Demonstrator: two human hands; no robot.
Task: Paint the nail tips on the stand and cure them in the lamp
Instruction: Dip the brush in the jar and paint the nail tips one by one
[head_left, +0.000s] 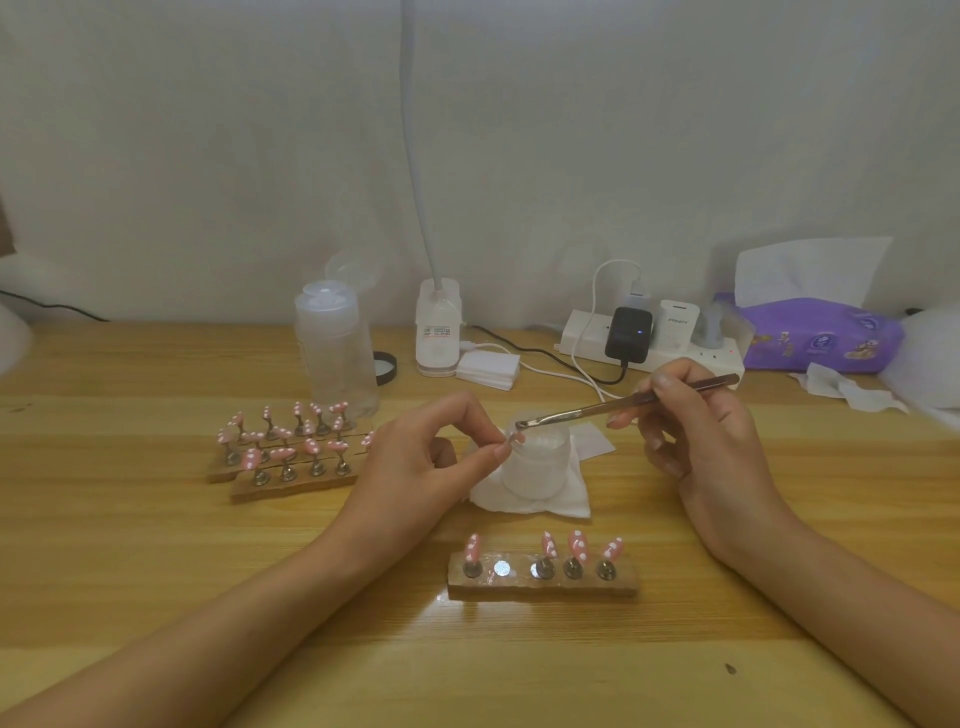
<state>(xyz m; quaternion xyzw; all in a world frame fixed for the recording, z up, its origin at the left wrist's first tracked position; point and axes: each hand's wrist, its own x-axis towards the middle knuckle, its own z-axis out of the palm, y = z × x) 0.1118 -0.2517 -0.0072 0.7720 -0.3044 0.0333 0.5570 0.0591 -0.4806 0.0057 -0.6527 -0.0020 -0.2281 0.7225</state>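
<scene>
Pinching a nail tip (515, 439) between thumb and forefinger, the left hand (426, 457) holds it over the white jar (535, 470), which sits on a tissue (569, 504). Right hand (711, 441) grips a brush (623, 402), fingers curled round the handle; bristle end touches the held tip. Stand (543, 586), near centre: four pink, white-dotted tips upright on pegs, a bare metal disc at the second position from left. More loaded stands (285, 480) lie left, beyond the left hand. Clear bottle (335, 353) and power strip (670, 356) at far edge of the table (467, 675).
</scene>
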